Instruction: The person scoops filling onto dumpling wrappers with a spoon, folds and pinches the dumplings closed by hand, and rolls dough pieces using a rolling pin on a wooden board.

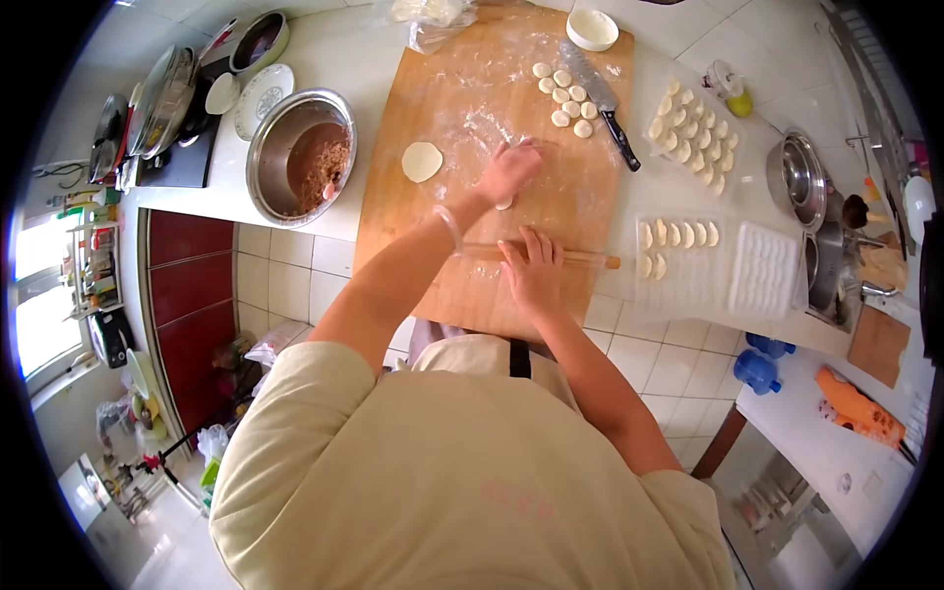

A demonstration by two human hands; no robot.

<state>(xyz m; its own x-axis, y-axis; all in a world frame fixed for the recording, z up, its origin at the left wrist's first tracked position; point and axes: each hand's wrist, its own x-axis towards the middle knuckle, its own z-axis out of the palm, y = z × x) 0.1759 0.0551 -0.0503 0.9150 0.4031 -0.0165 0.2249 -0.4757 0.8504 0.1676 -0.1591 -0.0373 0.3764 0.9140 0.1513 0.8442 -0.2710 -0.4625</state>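
Observation:
A wooden rolling pin [588, 259] lies across the near part of the floured wooden board [413, 256]. My right hand [536, 270] is on top of it, with its fingers draped over the wood. Farther up the board, my left hand [511, 167] reaches over the flour. Its fingers are smeared by motion, so what they hold, if anything, is hidden. A small pale bit, perhaps dough [504, 205], shows at the near edge of that hand. To its left lies a round, flat dough wrapper [422, 162]. Several small dough pieces [561, 96] sit in a cluster at the upper right.
A kitchen knife [602, 93] lies beside the dough pieces, near a white bowl [592, 29]. Left of the board stands a steel bowl of meat filling [300, 157]. On the right are a tray of shaped dumplings [693, 138] and another tray [678, 275] with several dumplings.

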